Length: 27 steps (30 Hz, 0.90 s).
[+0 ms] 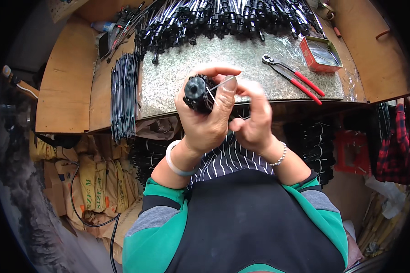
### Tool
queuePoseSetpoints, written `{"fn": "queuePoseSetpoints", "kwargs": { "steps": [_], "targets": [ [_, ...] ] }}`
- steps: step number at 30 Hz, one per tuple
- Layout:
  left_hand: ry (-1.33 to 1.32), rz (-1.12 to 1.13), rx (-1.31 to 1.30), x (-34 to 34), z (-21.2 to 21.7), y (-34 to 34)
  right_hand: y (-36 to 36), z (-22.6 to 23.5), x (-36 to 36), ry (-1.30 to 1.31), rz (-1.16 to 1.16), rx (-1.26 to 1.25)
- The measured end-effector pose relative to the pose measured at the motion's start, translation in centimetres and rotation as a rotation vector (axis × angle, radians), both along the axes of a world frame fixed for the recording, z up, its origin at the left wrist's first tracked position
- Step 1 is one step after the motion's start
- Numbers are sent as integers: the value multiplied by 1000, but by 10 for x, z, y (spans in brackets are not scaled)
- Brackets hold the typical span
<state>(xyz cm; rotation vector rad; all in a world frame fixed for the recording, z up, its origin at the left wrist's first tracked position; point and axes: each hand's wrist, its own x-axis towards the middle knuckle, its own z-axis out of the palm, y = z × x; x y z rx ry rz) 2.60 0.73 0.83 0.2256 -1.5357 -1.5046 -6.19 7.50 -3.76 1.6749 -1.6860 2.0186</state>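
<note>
My left hand (201,127) is wrapped round a black bundle (196,88) with a round, dark grey, hollow-looking end facing up. A thin pale strip (212,94) crosses the bundle beside my left thumb. Close on the right, my right hand (257,118) has its fingers curled toward the thumb, slightly blurred by motion. What they pinch, if anything, is hidden. Both hands are in front of the table's near edge, over my striped apron (232,159). Most of the bundle's length is out of sight below my left hand.
Many black and silver rods (214,20) lie heaped at the table's back. A stack of thin dark rods (124,95) overhangs the left edge. Red-handled cutters (294,77) and a red tin of thin strips (321,54) lie right. Sacks (93,186) stand lower left, a red crate (352,152) lower right.
</note>
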Motion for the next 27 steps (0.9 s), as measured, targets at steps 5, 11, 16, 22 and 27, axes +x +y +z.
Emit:
{"fn": "queuePoseSetpoints", "kwargs": {
  "steps": [5, 11, 16, 22, 27],
  "targets": [
    [11, 78, -194, 0, -1, 7, 14, 62, -15, 450, -260, -178],
    [-102, 54, -333, -1, -4, 3, 25, 55, -9, -320, 288, 125],
    [-101, 23, 38, 2, 0, -8, 32, 44, -53, -367, 155, 394],
    [-63, 6, 97, 12, 1, -20, 63, -25, -146, 854, -522, 552],
    [-148, 74, -1, 12, -4, -29, 67, -32, -148, 766, -530, 646]
  ]
}}
